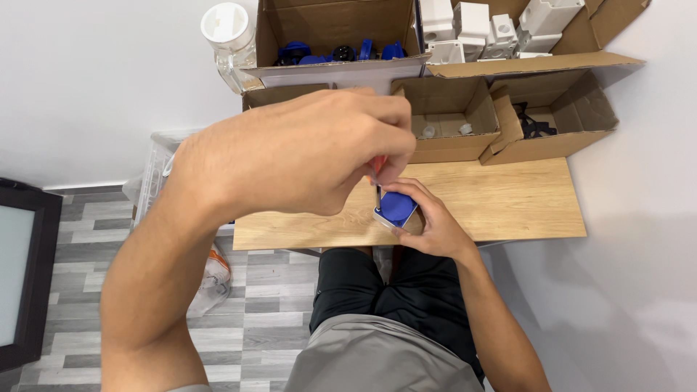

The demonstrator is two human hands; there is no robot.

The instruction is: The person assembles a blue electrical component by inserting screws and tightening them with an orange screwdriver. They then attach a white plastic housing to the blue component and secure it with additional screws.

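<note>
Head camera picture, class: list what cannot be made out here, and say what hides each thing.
1. Head view: the screwdriver handle is hidden inside the left hand; only its shaft shows.
2. The blue-and-white part: its underside is covered by the right hand.
3. The blue pieces in the back cardboard box: too small and shadowed to identify.
4. The black-framed panel: cut off by the left edge.

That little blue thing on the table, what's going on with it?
A seated person steadies a small blue and white part on the wooden table with the right hand. The left hand, raised close to the camera, has a grip on a screwdriver whose tip points down at the part. Open cardboard boxes at the back hold more blue pieces and white pieces.
</note>
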